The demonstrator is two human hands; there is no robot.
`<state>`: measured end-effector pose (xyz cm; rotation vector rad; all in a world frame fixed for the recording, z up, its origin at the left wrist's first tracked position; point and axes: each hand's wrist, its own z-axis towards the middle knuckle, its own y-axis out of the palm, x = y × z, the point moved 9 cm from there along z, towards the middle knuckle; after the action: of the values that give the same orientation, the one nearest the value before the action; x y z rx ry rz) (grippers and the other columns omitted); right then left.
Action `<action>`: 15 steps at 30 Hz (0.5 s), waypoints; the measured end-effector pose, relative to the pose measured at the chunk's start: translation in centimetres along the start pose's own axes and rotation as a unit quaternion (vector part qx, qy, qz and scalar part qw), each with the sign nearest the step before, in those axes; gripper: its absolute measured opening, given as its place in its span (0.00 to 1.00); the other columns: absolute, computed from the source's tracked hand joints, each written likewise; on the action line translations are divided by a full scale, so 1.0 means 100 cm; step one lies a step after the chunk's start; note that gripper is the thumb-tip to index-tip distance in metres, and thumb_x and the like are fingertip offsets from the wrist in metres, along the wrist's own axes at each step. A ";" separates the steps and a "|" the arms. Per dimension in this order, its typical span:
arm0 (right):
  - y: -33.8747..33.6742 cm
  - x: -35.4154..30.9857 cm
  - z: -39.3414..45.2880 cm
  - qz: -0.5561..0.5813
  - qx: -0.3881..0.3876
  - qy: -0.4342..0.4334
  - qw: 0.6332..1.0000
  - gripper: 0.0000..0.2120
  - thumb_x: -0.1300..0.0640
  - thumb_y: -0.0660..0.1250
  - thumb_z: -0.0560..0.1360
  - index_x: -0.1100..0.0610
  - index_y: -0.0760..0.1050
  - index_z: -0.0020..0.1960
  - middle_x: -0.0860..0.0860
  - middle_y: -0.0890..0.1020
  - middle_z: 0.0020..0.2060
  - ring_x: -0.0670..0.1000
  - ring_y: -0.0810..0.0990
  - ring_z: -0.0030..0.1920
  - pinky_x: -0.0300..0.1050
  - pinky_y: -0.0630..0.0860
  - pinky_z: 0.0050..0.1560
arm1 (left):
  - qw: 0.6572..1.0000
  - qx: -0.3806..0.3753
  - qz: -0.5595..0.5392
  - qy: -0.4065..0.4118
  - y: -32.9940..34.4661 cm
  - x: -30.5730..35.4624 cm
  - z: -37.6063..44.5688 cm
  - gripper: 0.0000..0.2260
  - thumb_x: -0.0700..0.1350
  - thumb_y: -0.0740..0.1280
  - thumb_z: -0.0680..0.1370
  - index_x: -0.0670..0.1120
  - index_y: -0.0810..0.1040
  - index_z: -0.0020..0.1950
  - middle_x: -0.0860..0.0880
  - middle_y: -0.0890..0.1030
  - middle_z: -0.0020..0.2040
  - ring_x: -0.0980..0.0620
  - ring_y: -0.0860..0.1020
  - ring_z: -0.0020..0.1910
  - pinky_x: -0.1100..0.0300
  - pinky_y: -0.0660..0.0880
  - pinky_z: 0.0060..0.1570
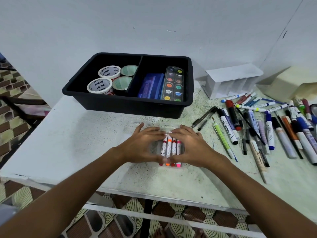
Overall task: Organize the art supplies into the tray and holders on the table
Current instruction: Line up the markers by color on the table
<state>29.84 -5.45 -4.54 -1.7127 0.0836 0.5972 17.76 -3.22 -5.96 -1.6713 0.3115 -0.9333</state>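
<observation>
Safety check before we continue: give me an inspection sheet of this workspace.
Surface: pale speckled table, worn.
Job's things: black tray holds tape rolls left, paint palette right; white holder lies behind it.
Clutter: loose pens and markers scattered right.
Grippers: left hand and right hand hold a clear marker pack.
Cables: nothing seen.
Surroundings: white wall, patterned floor.

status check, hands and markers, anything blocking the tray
Left hand and right hand both cupped round the marker set. Set on table, short of black tray. Path to tray open.
</observation>
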 end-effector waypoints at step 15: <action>-0.004 -0.008 0.009 -0.060 -0.043 0.002 0.997 0.43 0.36 0.75 0.63 0.55 0.68 0.70 0.49 0.66 0.67 0.50 0.57 0.69 0.54 0.61 0.68 | 0.997 0.053 0.048 -0.022 -0.006 0.000 0.007 0.39 0.68 0.73 0.64 0.47 0.74 0.69 0.51 0.74 0.70 0.52 0.66 0.72 0.46 0.50 0.72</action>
<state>28.96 -4.70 -3.93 -1.7890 -0.0418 0.5143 18.10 -2.48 -5.47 -1.5634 0.3042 -0.8262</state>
